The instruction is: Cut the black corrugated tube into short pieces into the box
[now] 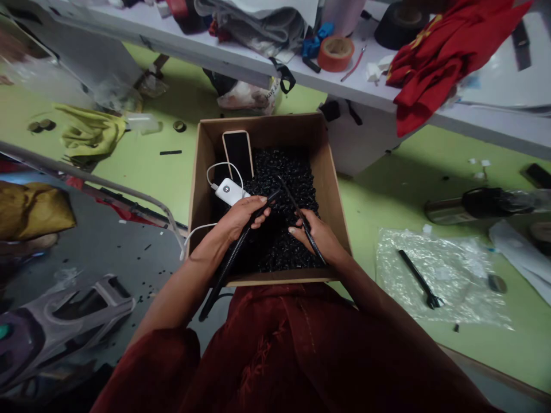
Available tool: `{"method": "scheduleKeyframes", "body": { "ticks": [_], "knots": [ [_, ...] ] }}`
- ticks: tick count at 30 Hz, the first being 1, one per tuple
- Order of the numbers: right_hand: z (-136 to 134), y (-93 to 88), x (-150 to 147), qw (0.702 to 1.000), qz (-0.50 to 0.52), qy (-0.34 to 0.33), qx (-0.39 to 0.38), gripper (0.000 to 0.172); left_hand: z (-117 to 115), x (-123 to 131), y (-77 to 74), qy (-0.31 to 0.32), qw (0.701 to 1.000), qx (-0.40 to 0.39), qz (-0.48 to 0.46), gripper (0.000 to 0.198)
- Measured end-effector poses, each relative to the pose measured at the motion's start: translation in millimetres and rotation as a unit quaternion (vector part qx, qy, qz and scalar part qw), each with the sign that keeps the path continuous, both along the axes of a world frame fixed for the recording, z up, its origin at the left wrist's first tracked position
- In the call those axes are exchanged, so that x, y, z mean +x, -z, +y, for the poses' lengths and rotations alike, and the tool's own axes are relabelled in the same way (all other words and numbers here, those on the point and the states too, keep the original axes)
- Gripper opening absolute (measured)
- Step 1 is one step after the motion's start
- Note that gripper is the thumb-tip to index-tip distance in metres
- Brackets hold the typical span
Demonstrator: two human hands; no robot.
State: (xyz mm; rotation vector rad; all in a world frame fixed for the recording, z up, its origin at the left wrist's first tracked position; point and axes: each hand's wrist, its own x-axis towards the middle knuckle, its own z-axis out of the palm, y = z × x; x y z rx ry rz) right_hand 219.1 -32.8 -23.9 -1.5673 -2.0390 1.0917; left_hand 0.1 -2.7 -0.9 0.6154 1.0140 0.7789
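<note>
My left hand [248,217] is closed around a long black ribbed tube [235,255], which slants from the box's middle down past its near edge. My right hand [316,232] grips a slim dark tool [305,222] with a narrow, pointed front end; its exact kind is unclear. The tool's tip is close to the tube's upper end; whether they touch I cannot tell. Both hands are over an open cardboard box [338,195] filled with small black pieces [286,252]. In its left part are a phone [239,154] and a white device [230,191] with a cable.
A raised shelf [241,54] runs across the back, bearing orange tape [336,53] and red cloth [439,63]. On the green table's right side lie a plastic bag [465,269], a black forked piece [419,278] and a metal bottle [450,206]. Yellow cloth [92,132] lies left.
</note>
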Motion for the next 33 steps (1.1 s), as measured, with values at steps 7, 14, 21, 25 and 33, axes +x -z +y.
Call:
{"method": "scheduleKeyframes", "body": {
  "ticks": [7, 14, 21, 25, 33],
  "knots": [
    [-1.3, -2.4, -1.9, 0.999, -0.029, -0.024, -0.021, 0.043, 0.2, 2.4, -2.0, -0.020, 0.999, 0.022, 0.023, 0.019],
    [-2.2, -1.2, -2.8, 0.998, -0.024, -0.044, -0.025, 0.043, -2.2, 7.7, 0.3, -0.031, 0.998, 0.038, 0.044, 0.021],
    [-1.1, -8.7, -5.3, 0.997, -0.008, -0.044, -0.069, 0.041, -3.6, 11.3, 5.5, -0.024, 0.989, 0.068, 0.129, 0.037],
    [-0.4, -16.7, -5.3, 0.994, 0.015, -0.051, -0.098, 0.039, -5.9, 11.9, 12.6, -0.009, 0.951, 0.175, 0.253, 0.037],
    [-0.9, -16.4, -5.0, 0.990, 0.027, -0.058, -0.126, 0.042, -7.0, 15.4, 20.1, 0.021, 0.850, 0.323, 0.416, 0.032]
  ]
}}
